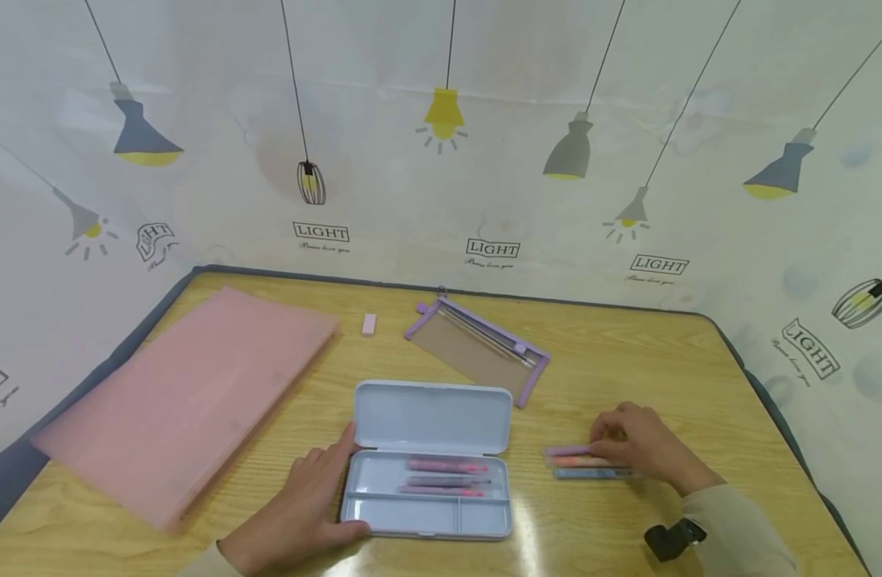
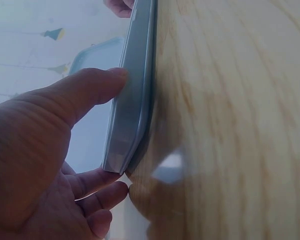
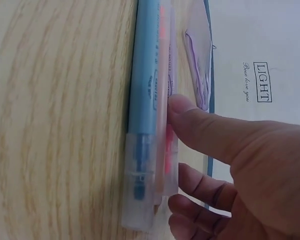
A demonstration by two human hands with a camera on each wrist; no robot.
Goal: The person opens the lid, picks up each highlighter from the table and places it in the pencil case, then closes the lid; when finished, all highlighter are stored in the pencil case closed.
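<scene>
A pale blue pencil case (image 1: 432, 513) lies with its lid (image 1: 432, 417) raised, pink and purple pens (image 1: 447, 481) in its long compartment. My left hand (image 1: 300, 501) grips the case's left end; in the left wrist view the thumb (image 2: 97, 87) lies against its side wall and fingers bend round the corner. To the right, three highlighters lie side by side: purple, orange (image 1: 581, 462) and blue (image 3: 145, 75). My right hand (image 1: 639, 441) pinches the purple highlighter (image 1: 567, 451) at its right part. The fingers partly hide that highlighter's end.
A large pink folder (image 1: 196, 393) covers the table's left side. Behind the case are a small pink eraser (image 1: 369, 324) and a purple-edged mesh pouch (image 1: 477, 344) with thin sticks in it. The table (image 1: 629, 353) meets a lamp-printed curtain at its far edge.
</scene>
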